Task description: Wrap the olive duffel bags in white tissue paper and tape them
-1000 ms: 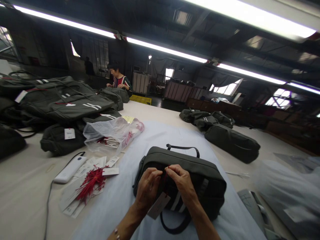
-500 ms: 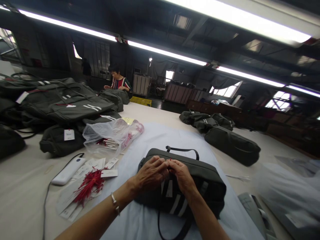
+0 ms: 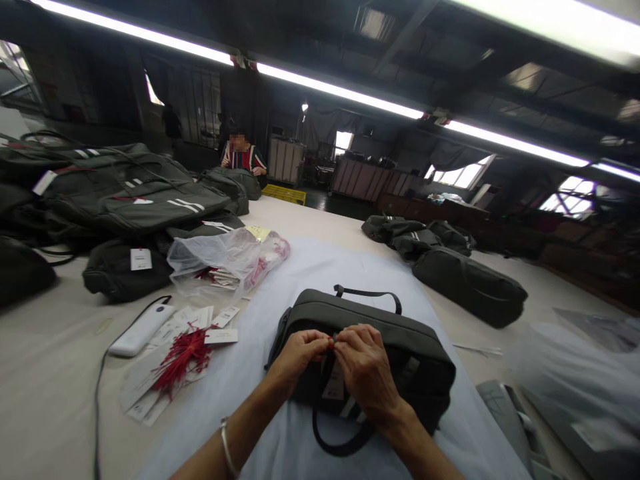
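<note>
A dark green bag with black handles and pale stripes lies on white sheeting. Over its upper side, the fingertips of my left hand pinch a small bit of red string. My right hand meets it there, its fingers closed on the same string and touching the left fingertips. Below the hands a white tag hangs against the bag, partly in shadow. Red strings in a bundle with white tags lie to the left of the bag.
Dark green bags are piled at the left, others lie at the right. A clear plastic bag of tags and a white device with a cable are on the left. A person sits beyond the table.
My left hand has moved down and left from the handle's base, and my right hand has turned so its back faces up. The view has shifted slightly.
</note>
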Demonstrator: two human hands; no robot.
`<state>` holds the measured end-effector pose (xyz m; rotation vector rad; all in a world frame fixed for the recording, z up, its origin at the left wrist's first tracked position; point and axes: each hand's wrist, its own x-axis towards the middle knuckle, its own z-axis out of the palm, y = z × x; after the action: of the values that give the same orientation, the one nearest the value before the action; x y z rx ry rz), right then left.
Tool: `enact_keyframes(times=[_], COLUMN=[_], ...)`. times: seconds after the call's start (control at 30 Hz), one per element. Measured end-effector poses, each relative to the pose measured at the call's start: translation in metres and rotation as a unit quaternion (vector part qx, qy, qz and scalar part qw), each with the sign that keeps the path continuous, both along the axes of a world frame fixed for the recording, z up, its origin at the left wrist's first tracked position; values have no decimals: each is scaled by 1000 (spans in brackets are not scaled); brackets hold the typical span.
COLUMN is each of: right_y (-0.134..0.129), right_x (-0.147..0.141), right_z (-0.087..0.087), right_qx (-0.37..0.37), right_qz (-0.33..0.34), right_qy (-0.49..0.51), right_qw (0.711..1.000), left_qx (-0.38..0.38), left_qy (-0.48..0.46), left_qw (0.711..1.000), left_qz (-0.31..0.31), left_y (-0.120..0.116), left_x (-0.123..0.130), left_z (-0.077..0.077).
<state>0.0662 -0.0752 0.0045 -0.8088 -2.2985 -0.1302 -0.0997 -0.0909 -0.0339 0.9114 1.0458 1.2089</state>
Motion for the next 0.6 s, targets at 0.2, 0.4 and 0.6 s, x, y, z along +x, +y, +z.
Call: enact_keyframes(times=[0.2, 0.4, 0.6], right_y=[7, 8, 14], right_x=[-4, -7, 3], right_z=[-10, -6, -17], right_qx=[-40, -37, -176], right_qz=[-21, 16, 10], right_qy=[17, -13, 52], right_qw=[999, 999, 983], left_qx=[126, 150, 207], left_qy=[247, 293, 286], left_qw=[959, 940, 934], left_qz=[65, 85, 48], left_y=[-9, -10, -7], left_x=[2, 4, -2], left_z=[3, -1, -12])
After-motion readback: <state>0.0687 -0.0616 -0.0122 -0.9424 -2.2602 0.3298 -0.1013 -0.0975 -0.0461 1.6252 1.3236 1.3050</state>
